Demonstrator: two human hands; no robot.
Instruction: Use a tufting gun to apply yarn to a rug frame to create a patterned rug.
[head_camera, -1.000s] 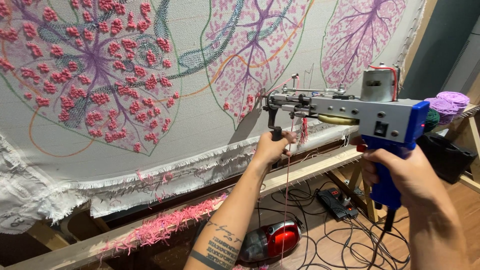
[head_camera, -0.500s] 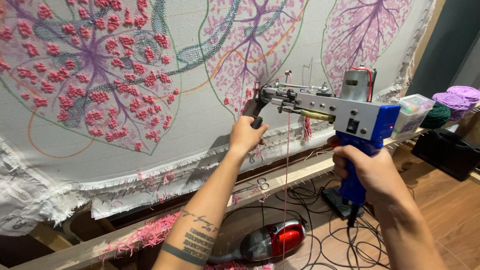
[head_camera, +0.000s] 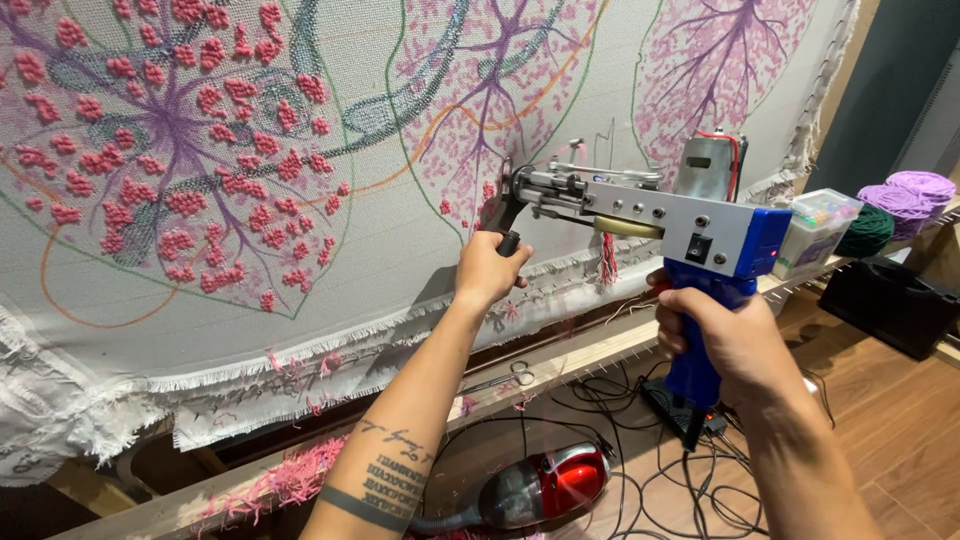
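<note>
A blue and grey tufting gun (head_camera: 690, 230) points its needle end at a stretched white cloth (head_camera: 380, 250) that bears tufted pink, purple and green leaf shapes. My left hand (head_camera: 488, 270) grips the gun's black front handle close to the cloth. Around the blue rear grip below the gun's body closes my right hand (head_camera: 725, 335). Pink yarn hangs from under the gun's barrel. The needle tip sits at the lower edge of the middle pink-purple leaf (head_camera: 500, 110).
A wooden frame rail (head_camera: 560, 365) runs under the cloth, with scissors (head_camera: 505, 377) lying on it. On the floor are a red handheld vacuum (head_camera: 545, 485) and black cables. To the right stand a clear plastic box (head_camera: 815, 230) and purple and green yarn balls (head_camera: 900, 205).
Both hands and the gun have moved left and up toward the cloth; the needle end, which was off the cloth's lower edge, now meets the middle leaf.
</note>
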